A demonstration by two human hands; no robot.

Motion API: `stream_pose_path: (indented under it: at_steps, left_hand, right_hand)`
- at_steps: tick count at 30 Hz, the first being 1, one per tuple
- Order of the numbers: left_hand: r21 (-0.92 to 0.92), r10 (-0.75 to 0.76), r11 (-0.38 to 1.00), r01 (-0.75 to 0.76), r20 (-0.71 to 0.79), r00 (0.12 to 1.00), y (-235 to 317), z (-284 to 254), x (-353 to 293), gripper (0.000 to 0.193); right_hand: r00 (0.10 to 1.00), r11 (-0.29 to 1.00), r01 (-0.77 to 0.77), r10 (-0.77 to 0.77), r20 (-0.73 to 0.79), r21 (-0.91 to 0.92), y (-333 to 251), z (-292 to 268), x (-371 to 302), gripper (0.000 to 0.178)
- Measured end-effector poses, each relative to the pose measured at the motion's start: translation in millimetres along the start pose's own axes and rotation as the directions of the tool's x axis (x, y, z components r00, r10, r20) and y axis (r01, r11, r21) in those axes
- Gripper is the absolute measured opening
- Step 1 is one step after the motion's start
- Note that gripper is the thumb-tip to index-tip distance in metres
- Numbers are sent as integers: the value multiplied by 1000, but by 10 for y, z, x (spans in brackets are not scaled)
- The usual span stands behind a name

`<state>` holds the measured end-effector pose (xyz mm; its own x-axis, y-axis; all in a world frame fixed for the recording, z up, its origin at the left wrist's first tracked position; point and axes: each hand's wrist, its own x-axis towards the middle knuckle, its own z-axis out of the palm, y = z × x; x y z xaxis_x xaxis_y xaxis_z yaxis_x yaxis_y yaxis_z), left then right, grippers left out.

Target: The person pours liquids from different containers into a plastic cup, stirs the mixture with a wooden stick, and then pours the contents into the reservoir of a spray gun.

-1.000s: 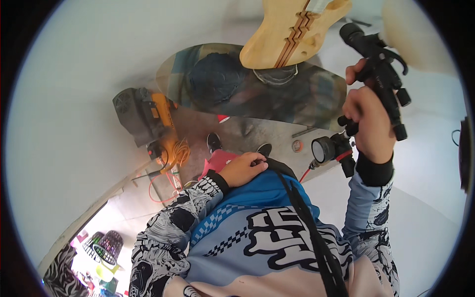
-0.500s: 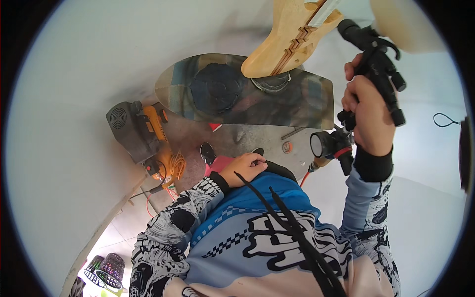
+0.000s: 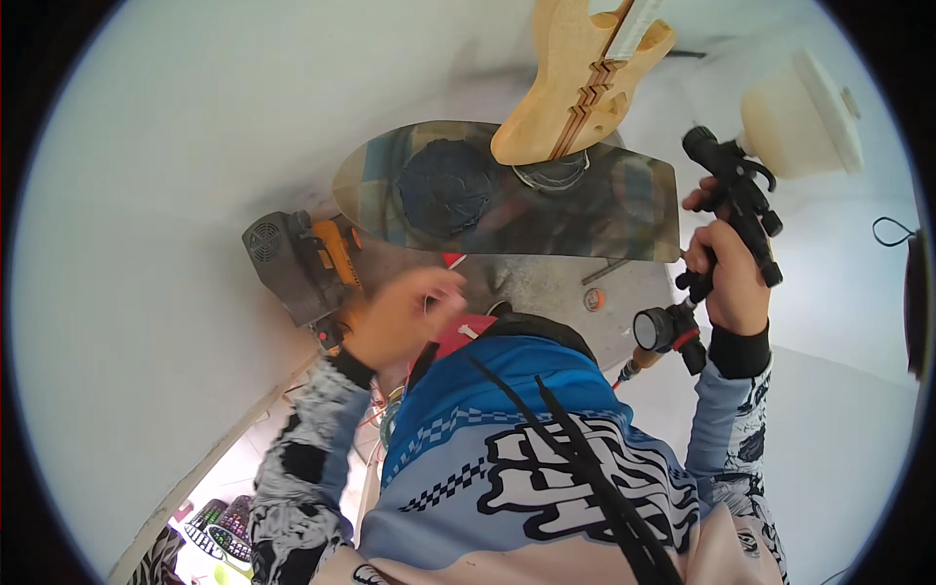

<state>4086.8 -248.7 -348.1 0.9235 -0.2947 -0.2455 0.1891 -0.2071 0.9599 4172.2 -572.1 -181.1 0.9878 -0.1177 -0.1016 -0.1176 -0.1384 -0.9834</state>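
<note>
On the right, my right hand (image 3: pixel 736 278) is wrapped round the handle of a black spray gun (image 3: pixel 741 200). A cream paint cup (image 3: pixel 804 122) is fixed to the gun, and a round pressure gauge (image 3: pixel 655 330) hangs below the hand at the hose end. My left hand (image 3: pixel 405 310) is raised in front of my waist, smeared by motion; what its fingers do cannot be made out, and no held thing shows. Beyond both hands, an unpainted wooden guitar body (image 3: pixel 556 107) with dark stripes rests over a plaid-covered board (image 3: pixel 624 210), apart from the gun.
A round dark cloth pad (image 3: pixel 447 185) lies on the board, next to a ring-shaped thing (image 3: pixel 554 174) below the guitar body. An orange and black machine (image 3: pixel 292 263) stands at the left wall. Dark baskets (image 3: pixel 229 526) show at lower left. A small orange-rimmed can (image 3: pixel 594 299) is on the floor.
My left hand has left my waist, moving left and slightly up. The spray gun has come a little lower, and its cup shows more fully. The view has shifted slightly.
</note>
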Motion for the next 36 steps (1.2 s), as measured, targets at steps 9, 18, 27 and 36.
stream_pose_path:
  at_steps: [9, 18, 27, 36]
  left_hand:
    - [203, -148, 958, 201, -248, 957, 126, -729, 7, 30]
    - [230, -352, 917, 327, 77, 933, -571, 734, -142, 36]
    - [278, -489, 846, 455, 64, 870, -621, 916, -143, 30]
    - [250, -473, 861, 443, 76, 878, -643, 1000, -179, 31]
  right_hand:
    - [997, 993, -57, 52, 55, 101, 184, -470, 54, 31]
    - [979, 995, 35, -53, 195, 96, -166, -389, 333, 37]
    - [957, 986, -102, 60, 285, 134, 202, -329, 511, 27]
    - [921, 977, -206, 175, 349, 54, 623, -359, 440, 39]
